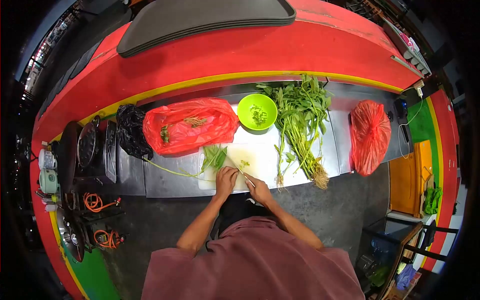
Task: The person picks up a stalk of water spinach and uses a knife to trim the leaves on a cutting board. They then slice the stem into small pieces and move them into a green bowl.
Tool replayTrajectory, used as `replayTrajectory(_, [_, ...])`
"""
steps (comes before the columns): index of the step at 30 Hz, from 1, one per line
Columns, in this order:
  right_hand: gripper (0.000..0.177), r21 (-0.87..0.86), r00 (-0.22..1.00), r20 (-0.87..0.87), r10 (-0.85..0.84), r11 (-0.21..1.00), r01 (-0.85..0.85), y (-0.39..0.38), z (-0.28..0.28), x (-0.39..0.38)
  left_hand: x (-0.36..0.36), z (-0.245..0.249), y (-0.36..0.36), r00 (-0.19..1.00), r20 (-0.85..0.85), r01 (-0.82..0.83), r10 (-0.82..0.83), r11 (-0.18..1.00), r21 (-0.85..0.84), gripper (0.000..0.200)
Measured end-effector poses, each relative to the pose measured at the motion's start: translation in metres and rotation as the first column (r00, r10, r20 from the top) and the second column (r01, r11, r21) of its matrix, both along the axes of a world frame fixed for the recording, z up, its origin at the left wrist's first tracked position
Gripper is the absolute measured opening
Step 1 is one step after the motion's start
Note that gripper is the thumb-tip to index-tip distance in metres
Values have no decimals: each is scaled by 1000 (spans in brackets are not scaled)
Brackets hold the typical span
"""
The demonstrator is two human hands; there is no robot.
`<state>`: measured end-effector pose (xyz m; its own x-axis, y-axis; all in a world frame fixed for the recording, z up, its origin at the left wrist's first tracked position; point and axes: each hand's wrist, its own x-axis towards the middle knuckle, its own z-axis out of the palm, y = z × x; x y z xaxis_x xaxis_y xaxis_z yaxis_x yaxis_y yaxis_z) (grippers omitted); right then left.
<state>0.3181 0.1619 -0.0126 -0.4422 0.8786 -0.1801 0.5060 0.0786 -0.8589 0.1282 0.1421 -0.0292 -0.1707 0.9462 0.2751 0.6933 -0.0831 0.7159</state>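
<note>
My left hand point(226, 182) is closed on a leafy green stalk point(215, 157) lying across the white cutting board point(265, 157). The stalk's long stem trails off to the left, past the board's edge. In my right hand point(259, 190) is a knife point(240, 171), its blade slanting up and left beside the leaves. A few small chopped green pieces point(244, 163) lie on the board just right of the blade. Behind the board stands a lime-green bowl point(242, 119) with chopped greens in it.
A bunch of rooted greens point(302, 130) lies right of the board. An open red plastic bag point(175, 117) with scraps and a black bag point(132, 130) are at left. A tied red bag point(371, 137) sits far right. Stacked dark trays point(210, 22) rest on the red ledge point(300, 47).
</note>
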Motion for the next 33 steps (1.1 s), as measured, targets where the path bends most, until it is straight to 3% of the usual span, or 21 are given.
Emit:
replayTrajectory(6, [40, -59, 997, 76, 7, 998, -2, 4, 0, -7, -1, -1, 0, 1000, 24, 6, -6, 999, -32, 12])
replayTrajectory(8, [41, -102, 1000, 14, -21, 995, 23, -3, -1, -1, -1, -4, 0, 999, 32, -7, 9, 999, -38, 11])
replayTrajectory(11, [41, 39, 999, -42, -26, 999, 28, -10, -2, 4, 0, 4, -1, 1000, 13, -15, 15, 999, -34, 11])
replayTrajectory(13, [40, -126, 999, 37, 4, 992, 1, -8, 11, 6, 0, 0, -1, 1000, 6, -5, 5, 1000, -21, 12])
replayTrajectory(14, [40, -126, 999, 38, 0, 992, 4, -7, 12, 5, -1, -1, -1, 1000, 7, -2, 2, 1000, -20, 12])
replayTrajectory(16, [40, 26, 999, 39, 2, 1000, -3, -5, 2, 1, -1, -2, -1, 1000, -13, 0, -1, 1000, -27, 12])
replayTrajectory(18, [40, 9, 996, 85, 2, 1000, -3, -2, 3, -1, -1, -3, -1, 1000, -14, 0, 0, 1000, -20, 12])
replayTrajectory(20, [40, -133, 991, 133, 15, 991, 3, 1, 20, -1, 0, -3, 0, 1000, -14, 0, -1, 1000, -8, 12])
replayTrajectory(25, [40, -27, 996, 79, -41, 999, 43, -4, 15, 13, 1, 2, 0, 1000, -5, 1, -1, 1000, -18, 12])
replayTrajectory(28, [41, -42, 993, 92, -81, 995, 85, -1, 17, 19, 1, 2, 1, 1000, -12, -7, 6, 1000, -20, 12])
replayTrajectory(29, [42, -136, 990, 127, -63, 987, 81, 0, 19, 22, 2, 1, 2, 1000, -14, -9, 9, 1000, -27, 11])
replayTrajectory(33, [44, -79, 996, 51, -75, 994, 78, -7, 15, 25, 8, 0, 9, 999, -33, 10, -10, 1000, -19, 12])
